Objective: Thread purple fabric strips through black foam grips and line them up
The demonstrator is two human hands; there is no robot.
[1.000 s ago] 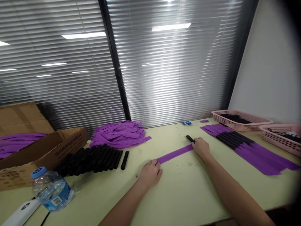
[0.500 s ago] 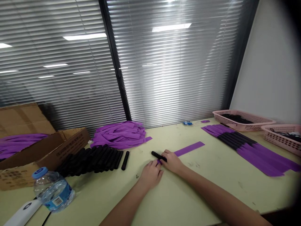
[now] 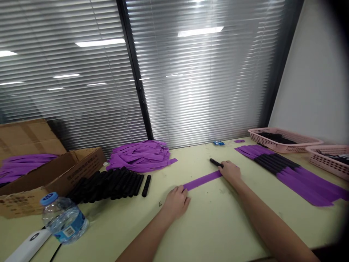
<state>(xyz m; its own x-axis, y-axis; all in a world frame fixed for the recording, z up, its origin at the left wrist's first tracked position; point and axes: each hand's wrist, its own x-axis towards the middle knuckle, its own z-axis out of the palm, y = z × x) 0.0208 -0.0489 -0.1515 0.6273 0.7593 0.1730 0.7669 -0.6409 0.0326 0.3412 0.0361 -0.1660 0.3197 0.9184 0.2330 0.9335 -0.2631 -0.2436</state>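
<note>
A flat purple strip [image 3: 203, 180] runs slantwise over the table between my two hands. My left hand [image 3: 176, 201] lies at its near left end, fingers curled and closed on it. Farther right, my right hand [image 3: 230, 171] grips a short black ridged tube [image 3: 215, 162] over the strip's other end; the tube points up and to the left. My fingers hide the tube's right end and part of the strip. A single similar black tube [image 3: 146, 186] lies left of my left hand, beside a pile of black tubes [image 3: 111, 185].
A heap of purple strips [image 3: 140, 156] lies against the blinds. At left stand a cardboard box [image 3: 79, 167] and a water bottle [image 3: 65, 222]. On the right, purple strips with black tubes [image 3: 302, 185] lie in a row near two pink baskets [image 3: 294, 148].
My right hand has moved right and away from me with the black tube, from beside my left hand to the strip's far end. My left hand has stayed nearly in place.
</note>
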